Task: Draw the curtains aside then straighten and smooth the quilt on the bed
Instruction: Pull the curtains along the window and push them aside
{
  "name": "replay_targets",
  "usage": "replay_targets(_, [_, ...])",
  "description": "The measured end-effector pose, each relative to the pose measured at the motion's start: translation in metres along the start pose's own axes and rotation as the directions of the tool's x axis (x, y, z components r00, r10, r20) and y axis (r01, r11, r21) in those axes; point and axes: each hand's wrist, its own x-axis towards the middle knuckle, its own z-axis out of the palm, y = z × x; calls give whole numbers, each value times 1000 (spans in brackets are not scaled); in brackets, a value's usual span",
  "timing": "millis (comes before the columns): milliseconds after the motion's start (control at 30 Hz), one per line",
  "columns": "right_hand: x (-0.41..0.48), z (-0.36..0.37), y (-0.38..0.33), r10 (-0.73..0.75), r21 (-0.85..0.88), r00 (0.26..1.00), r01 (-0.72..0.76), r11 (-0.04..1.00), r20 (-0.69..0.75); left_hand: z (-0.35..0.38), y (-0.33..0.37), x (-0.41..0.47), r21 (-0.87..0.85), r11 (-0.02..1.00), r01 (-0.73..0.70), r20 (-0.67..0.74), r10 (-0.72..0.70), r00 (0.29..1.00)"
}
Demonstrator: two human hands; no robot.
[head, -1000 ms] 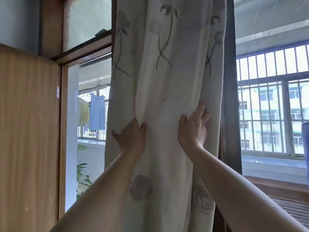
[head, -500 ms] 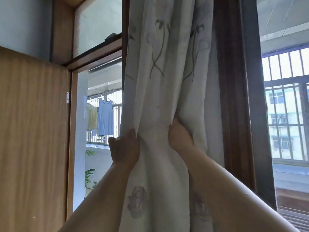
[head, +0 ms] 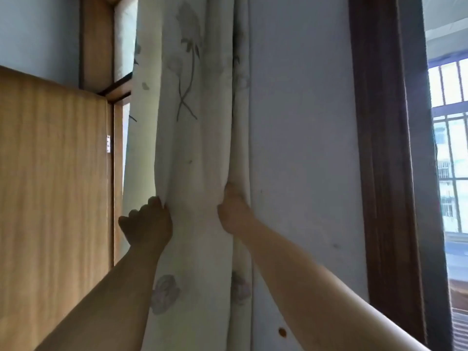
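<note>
A cream curtain [head: 195,138] printed with grey flowers hangs bunched in tight folds against the white wall strip [head: 298,153] between two openings. My left hand [head: 148,222] grips its left edge at chest height. My right hand [head: 234,211] clutches its right folds, pressed near the wall. The bunch sits squeezed between both hands. No bed or quilt is in view.
A wooden door panel [head: 50,198] fills the left side, with a narrow gap of doorway beside the curtain. A dark wooden window frame [head: 385,160] stands right of the wall. Beyond it is a barred window [head: 450,153] with buildings outside.
Both hands have pushed the curtain leftward, off the right window. The folds are now gathered tighter, and the white wall strip and dark frame have come into view.
</note>
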Motion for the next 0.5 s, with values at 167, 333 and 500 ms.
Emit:
replay_targets(167, [-27,-40,15,-26,-85,996,18,996,-87,-9,30,-20,-224,969,103,-99,-128,987])
replay_targets(333, [-54,-95,27,-47,-157,990,26,987,-131,-32,83,-51,-314,947,-59,-165,6,986])
replay_targets(500, [-99,-161,50,-39,-217,976,-9,976,-213,-55,157,-98,-408,890,-204,-106,175,979])
